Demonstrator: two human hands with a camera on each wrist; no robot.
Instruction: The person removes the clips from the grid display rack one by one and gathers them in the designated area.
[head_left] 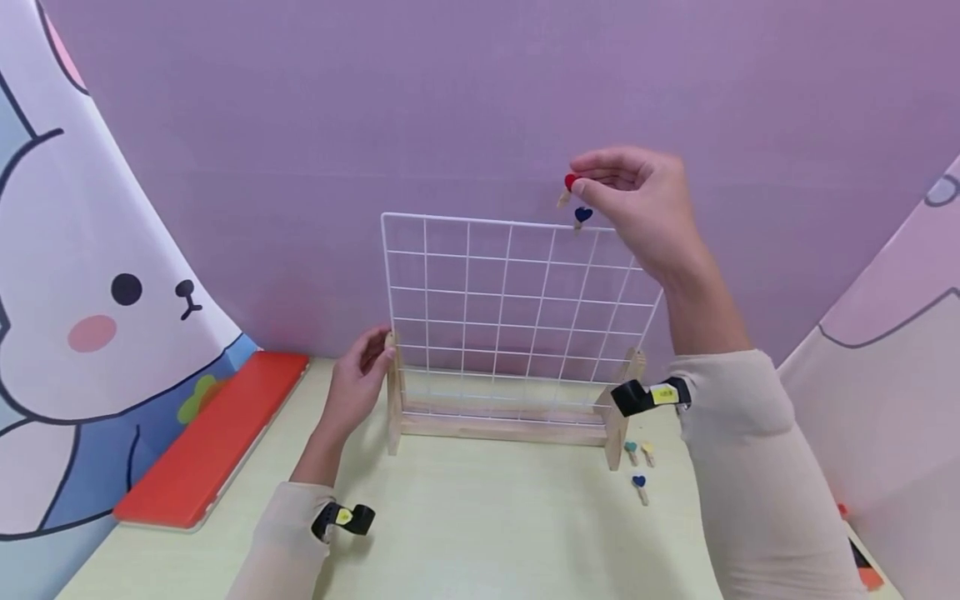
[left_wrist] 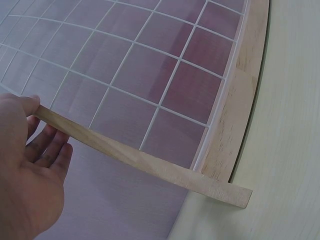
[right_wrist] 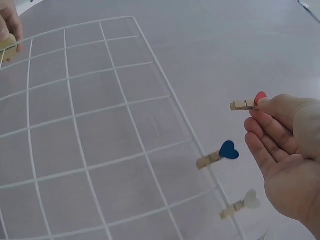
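Note:
A white wire grid point(head_left: 487, 220) stands upright in a wooden stand point(head_left: 502, 429) on the table. My left hand point(head_left: 356, 379) pinches the top of the stand's left wooden post point(left_wrist: 150, 163) between thumb and fingers. Above the grid's top wire, toward its right end, my right hand point(head_left: 648, 204) holds a small wooden clothespin with a red heart point(right_wrist: 244, 105), its tip pointing away from the thumb. Clipped on that top wire are a clothespin with a dark blue heart point(right_wrist: 229, 150) and one with a white heart point(right_wrist: 236, 207). In the head view the right hand hides the white one.
Right of the stand lie clothespins with a teal heart point(head_left: 631, 447), a yellow heart point(head_left: 648, 450) and a dark blue heart point(head_left: 639, 482). A long red flat panel point(head_left: 217, 442) lies at the left. A purple wall point(head_left: 480, 100) rises close behind the grid.

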